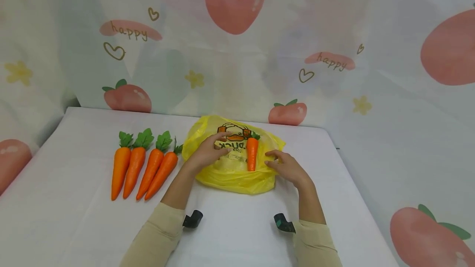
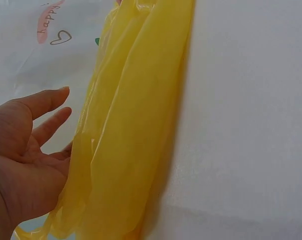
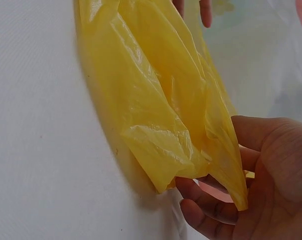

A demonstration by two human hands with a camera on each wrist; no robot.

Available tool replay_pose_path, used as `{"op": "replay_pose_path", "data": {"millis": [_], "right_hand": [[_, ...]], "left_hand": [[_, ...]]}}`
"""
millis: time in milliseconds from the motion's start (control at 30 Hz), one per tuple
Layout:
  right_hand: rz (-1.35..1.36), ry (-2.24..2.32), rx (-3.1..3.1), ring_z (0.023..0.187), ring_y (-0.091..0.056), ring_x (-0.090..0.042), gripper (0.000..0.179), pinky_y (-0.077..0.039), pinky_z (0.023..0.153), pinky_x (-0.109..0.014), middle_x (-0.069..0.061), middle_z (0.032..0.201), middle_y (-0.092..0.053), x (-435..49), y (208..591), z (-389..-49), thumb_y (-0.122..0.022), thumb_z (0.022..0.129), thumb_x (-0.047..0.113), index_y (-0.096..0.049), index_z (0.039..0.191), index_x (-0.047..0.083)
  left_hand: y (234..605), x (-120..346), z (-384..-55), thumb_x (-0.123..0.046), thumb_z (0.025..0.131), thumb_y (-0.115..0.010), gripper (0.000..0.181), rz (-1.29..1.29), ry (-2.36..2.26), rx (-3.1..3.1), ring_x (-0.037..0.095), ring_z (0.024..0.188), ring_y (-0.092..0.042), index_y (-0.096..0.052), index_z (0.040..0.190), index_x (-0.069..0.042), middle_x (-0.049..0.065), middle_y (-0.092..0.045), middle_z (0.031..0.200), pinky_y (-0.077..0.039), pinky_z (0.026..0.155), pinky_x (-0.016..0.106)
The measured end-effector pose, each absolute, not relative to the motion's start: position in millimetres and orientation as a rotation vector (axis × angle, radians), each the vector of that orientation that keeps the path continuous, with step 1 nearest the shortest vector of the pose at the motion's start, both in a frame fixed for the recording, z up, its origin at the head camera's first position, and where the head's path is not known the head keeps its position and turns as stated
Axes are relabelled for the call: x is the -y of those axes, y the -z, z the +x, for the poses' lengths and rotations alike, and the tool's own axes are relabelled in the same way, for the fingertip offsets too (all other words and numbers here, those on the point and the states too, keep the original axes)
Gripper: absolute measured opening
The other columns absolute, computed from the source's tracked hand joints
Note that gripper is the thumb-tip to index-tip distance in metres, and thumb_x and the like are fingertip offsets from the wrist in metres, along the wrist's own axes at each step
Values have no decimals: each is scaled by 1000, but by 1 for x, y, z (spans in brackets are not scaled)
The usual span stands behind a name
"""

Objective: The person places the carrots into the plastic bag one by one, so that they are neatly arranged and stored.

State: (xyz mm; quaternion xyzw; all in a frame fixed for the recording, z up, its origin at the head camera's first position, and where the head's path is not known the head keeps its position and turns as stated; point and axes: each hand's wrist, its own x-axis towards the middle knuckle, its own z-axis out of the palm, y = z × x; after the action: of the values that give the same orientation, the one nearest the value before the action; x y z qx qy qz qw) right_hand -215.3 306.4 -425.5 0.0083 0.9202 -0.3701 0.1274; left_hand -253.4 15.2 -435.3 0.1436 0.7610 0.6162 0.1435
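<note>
A yellow plastic bag (image 1: 237, 182) printed with a duck lies spread on the table, its near edge bunched into folds. An orange toy carrot (image 1: 252, 155) with green leaves rests on the bag's printed side, tip toward me, its lower end meeting the yellow folds. My left hand (image 1: 212, 151) is over the bag's left part, fingers spread and holding nothing; in the left wrist view that hand (image 2: 25, 155) is partly behind the yellow film. At the bag's right side, my right hand (image 1: 287, 168) holds its edge, fingers (image 3: 211, 207) curled behind the film and thumb in front.
Several more toy carrots (image 1: 120, 172) lie side by side left of the bag, leaves away from me. Both wrists carry small black cameras. A white cloth covers the table (image 1: 237, 226), and a fruit-printed curtain (image 1: 237, 73) hangs behind its far edge.
</note>
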Motion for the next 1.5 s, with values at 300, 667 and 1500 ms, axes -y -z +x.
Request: {"op": "replay_pose_path", "data": {"millis": [300,667,1500], "right_hand": [[30,1074,-2682,139,-38,-43,42,-28,112,-69,-19,150,-51,-306,425,-214,-61,103,28,-61,140,8],[47,1081,-2674,140,-38,-42,43,-28,112,-69,-18,150,-50,-307,426,-214,-61,103,30,-61,140,9],[41,1049,-2687,139,-38,-44,41,-29,112,-69,-20,150,-50,-305,420,-214,-59,103,26,-62,139,7]], "left_hand": [[426,-7,-245,-15,101,-69,52,451,-1710,-2274,27,100,-61,-55,150,-26,17,-51,147,-56,83,48],[422,-3,-237,-15,100,-71,52,487,-1618,-2325,27,102,-60,-57,148,-26,15,-55,143,-54,76,35],[410,48,-206,-12,97,-75,53,714,-1411,-2494,23,97,-59,-58,147,-18,14,-55,141,-55,73,33]]}}
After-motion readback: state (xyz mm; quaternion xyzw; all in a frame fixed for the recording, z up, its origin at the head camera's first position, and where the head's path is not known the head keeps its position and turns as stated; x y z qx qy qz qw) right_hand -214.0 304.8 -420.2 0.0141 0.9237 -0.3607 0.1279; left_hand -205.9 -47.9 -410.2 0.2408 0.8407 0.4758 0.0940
